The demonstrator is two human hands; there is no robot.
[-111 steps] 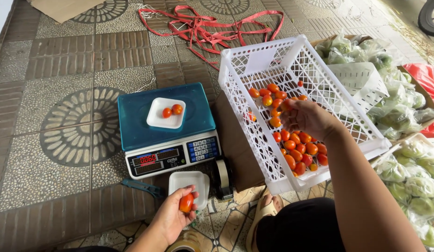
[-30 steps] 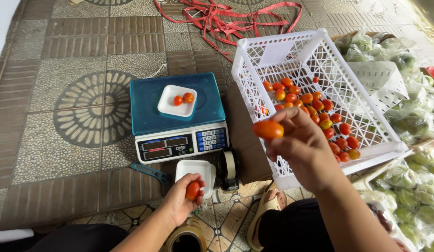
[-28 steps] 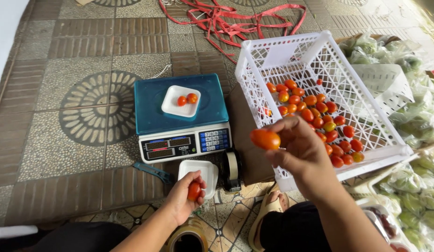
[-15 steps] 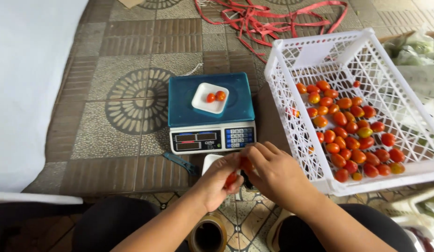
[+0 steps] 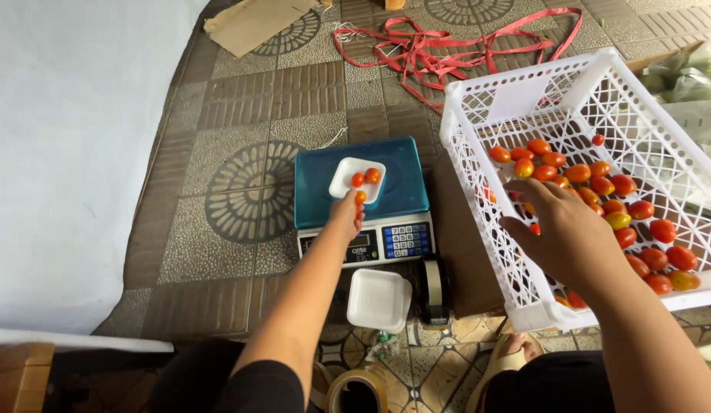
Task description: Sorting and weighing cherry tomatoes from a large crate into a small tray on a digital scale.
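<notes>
My left hand reaches over the blue digital scale and holds small red tomatoes at the near edge of a white foam tray that sits on the scale pan. Two tomatoes lie in that tray. My right hand hovers open, palm down, over the near side of a white plastic crate. Several red and orange cherry tomatoes lie on the crate's bottom.
A stack of empty white foam trays and a roll of tape lie in front of the scale. Red strapping is tangled at the back. A white sheet covers the left. Another tape roll sits near my knees.
My right hand passed a tomato to my left hand, then moved back over the crate. My left hand reached forward from the foam stack to the tray on the scale.
</notes>
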